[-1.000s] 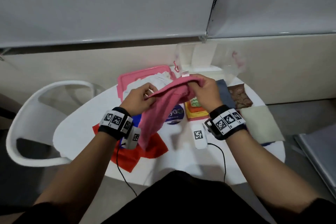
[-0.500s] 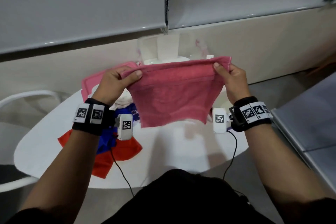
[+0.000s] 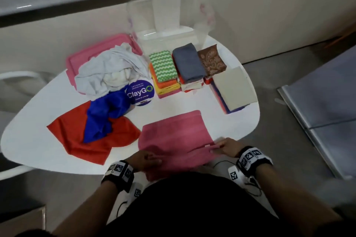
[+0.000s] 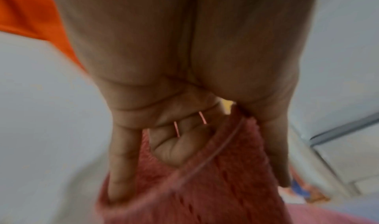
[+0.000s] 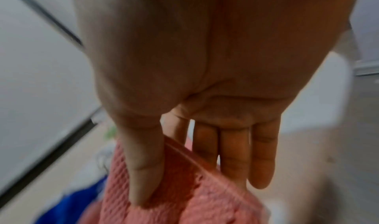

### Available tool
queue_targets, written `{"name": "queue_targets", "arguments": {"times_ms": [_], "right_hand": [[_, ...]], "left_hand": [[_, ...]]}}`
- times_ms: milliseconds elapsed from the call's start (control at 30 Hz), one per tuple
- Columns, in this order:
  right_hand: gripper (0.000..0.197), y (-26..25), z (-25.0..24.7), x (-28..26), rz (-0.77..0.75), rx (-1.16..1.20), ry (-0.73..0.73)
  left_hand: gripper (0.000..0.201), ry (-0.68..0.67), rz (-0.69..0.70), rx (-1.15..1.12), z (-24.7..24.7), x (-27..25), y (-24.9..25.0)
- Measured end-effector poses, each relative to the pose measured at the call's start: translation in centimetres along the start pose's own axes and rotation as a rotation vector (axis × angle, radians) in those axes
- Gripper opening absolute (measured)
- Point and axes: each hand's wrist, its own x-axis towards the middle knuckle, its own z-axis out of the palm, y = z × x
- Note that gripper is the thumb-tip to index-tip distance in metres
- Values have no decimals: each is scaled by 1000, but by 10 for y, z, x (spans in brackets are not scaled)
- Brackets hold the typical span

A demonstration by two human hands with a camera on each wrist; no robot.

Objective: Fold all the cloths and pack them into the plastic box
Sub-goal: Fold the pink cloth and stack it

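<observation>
Now pink terry cloth (image 3: 174,136) flat on white oval desk (image 3: 34,117), near edge pinched in my left hand (image 3: 143,160) and right hand (image 3: 227,147). Folded stacks (image 3: 165,75) wait beside clear plastic box (image 3: 165,23), apparently empty. Red (image 3: 77,136), blue (image 3: 104,115), white cloths (image 3: 107,71) unfolded.

White oval table (image 3: 173,106) carries a round purple sticker (image 3: 141,92); white chair (image 3: 17,77) far left.

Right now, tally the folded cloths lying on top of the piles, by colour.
Green zigzag cloth: 1
Grey cloth: 1
Brown patterned cloth: 1
Beige cloth: 1
Total: 4
</observation>
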Motion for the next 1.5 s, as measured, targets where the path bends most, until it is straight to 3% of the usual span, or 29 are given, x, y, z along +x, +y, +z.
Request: {"name": "queue_targets", "arguments": {"times_ms": [67,133,233,300,367,467,500,600,633,733,833,1000,1233,1333,1500], "right_hand": [[27,3,7,1,18,32,12],[24,-3,6,0,10,63,66],[12,-7,-3,7,-56,144,205],[21,-12,-8,17,-91,241,290],[34,-26,-11,29,-87,282,355],[32,-48,-16,50,-88,236,412],[36,-55,-16,56,-98,191,425],[48,-71,-15,74,-106,79,501],[48,-73,-14,79,-85,80,523],[21,-80,-14,87,59,7,495],[5,-82,-12,91,184,-78,434],[12,-74,-18,95,263,-106,542],[13,-73,-29,86,188,-53,701],[25,-71,-33,84,160,-15,693],[27,-70,-32,72,197,-23,722]], "left_hand": [[19,54,-43,-103,7,2,-6],[20,156,-74,-174,8,7,-11],[37,332,-35,-116,-1,7,-8],[52,423,9,-143,-10,8,-5],[52,543,11,-52,-22,11,-4],[42,676,44,185,-38,21,4],[38,663,47,207,-41,23,12],[74,503,32,345,-49,32,33],[78,446,23,421,-51,35,37],[61,378,-11,503,-53,41,42],[48,423,14,452,-50,39,35],[29,508,12,477,-54,30,15],[20,688,8,209,-53,38,9],[20,676,20,206,-46,44,11],[21,679,36,192,-42,58,18]]}}
